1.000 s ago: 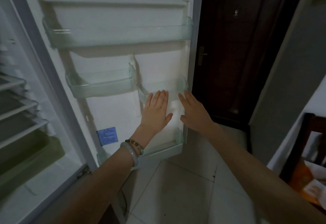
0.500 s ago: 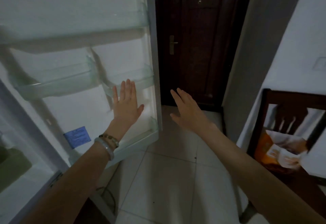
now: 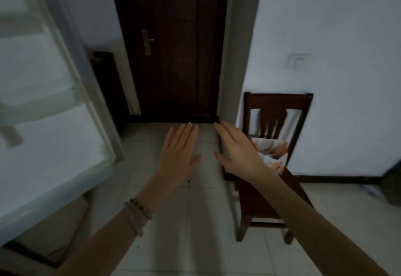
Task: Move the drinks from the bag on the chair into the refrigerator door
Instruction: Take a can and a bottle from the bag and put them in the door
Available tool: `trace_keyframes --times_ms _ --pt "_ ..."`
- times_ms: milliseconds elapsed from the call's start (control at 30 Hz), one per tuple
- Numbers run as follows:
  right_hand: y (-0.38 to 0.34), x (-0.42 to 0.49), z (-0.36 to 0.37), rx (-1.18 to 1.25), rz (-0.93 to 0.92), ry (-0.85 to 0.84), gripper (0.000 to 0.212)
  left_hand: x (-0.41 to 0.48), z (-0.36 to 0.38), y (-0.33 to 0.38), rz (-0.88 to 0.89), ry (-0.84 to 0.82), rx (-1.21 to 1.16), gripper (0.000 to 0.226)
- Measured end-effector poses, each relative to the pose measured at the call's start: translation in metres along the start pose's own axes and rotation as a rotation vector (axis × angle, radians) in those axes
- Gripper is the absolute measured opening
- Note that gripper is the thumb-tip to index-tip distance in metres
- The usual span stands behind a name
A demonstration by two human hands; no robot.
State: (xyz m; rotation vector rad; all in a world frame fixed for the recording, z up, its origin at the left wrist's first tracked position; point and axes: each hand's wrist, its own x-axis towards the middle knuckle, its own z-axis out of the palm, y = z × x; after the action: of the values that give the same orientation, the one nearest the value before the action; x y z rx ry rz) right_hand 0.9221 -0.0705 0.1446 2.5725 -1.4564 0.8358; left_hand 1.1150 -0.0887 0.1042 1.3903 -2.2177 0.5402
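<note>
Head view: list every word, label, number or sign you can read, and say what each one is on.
None can be read.
Bag on the chair: orange and white print, too blurred to read.
Fridge door: blurred, no label visible.
Wall switch: no marking visible.
Dark door: no text or sign.

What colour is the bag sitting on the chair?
Orange and white, printed; the bag shows only in the head view, on the dark wooden chair.
</note>
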Motion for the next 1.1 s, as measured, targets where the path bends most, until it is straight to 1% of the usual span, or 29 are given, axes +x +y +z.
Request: trace_keyframes --times_ms 133,233,433,567,700,767,900,1100 --pt "0.076 -0.049 -0.030 -0.060 0.103 -0.044 0.070 0.032 0.032 0.078 0.059 -0.006 -0.052 0.079" --pt "0.123 -0.080 -0.047 -0.093 0.155 -0.070 0.069 0.049 0.051 0.129 0.077 -0.045 -0.083 0.077" --pt "0.197 -0.123 -0.059 -0.122 0.252 -0.068 0.071 0.078 0.089 0.194 0.118 -0.139 -0.114 0.076" --pt "0.244 -0.131 -0.059 -0.138 0.336 -0.064 0.074 0.107 0.119 0.221 0.150 -0.177 -0.145 0.075" --pt "0.292 -0.123 -0.052 -0.104 0.389 -0.060 0.069 0.143 0.165 0.240 0.170 -0.204 -0.187 0.080" --pt "0.312 -0.116 -0.049 -0.106 0.387 -0.052 0.067 0.158 0.186 0.245 0.173 -0.230 -0.199 0.080" --pt "0.374 -0.096 -0.031 -0.097 0.427 -0.100 0.069 0.201 0.244 0.252 0.172 -0.305 -0.182 0.077" --pt "0.456 -0.062 -0.002 -0.052 0.452 -0.160 0.068 0.259 0.319 0.253 0.151 -0.400 -0.248 0.073"
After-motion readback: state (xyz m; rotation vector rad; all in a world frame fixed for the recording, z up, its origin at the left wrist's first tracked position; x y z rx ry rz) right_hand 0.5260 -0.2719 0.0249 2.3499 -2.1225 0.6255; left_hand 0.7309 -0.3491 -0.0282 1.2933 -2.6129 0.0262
